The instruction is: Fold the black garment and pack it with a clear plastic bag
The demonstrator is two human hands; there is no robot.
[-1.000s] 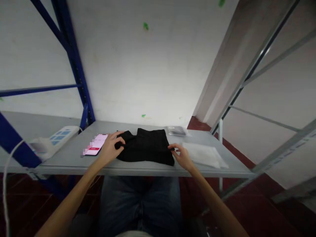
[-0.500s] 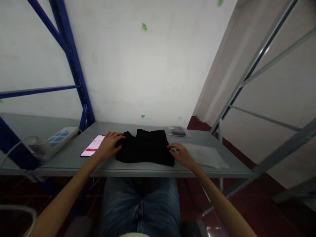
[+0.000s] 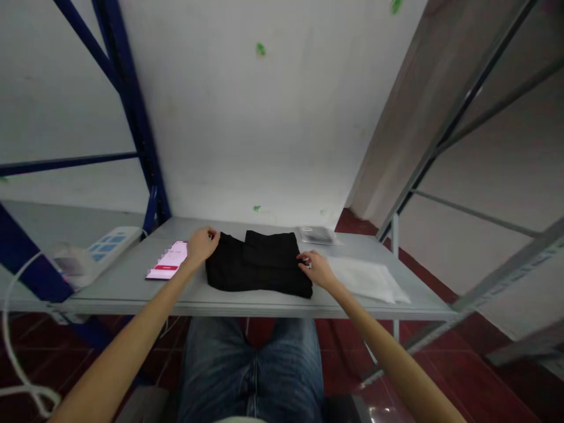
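Observation:
A folded black garment (image 3: 258, 261) lies on the grey shelf top, with one layer folded over its back right part. Its exact kind does not show. At its back left corner my left hand (image 3: 202, 245) is closed, fingertips pinching the cloth. My right hand (image 3: 316, 269) grips the garment's right edge between thumb and fingers. Just left of my left hand lies a phone (image 3: 170, 258) with a lit pink screen, partly covered by that hand. Beside my right hand are white translucent plastic bags (image 3: 363, 279), lying flat.
A clear packet with something dark inside (image 3: 317, 235) lies near the wall. On the left stand a white power strip (image 3: 110, 244) with a cable and a blue metal upright (image 3: 141, 135). A grey metal frame (image 3: 423, 170) rises at the right. The shelf's front edge (image 3: 259, 309) is above my legs.
My left hand has gone from lying spread over the garment's left side to pinching its back left corner. The right hand stays at the right edge, slightly lower.

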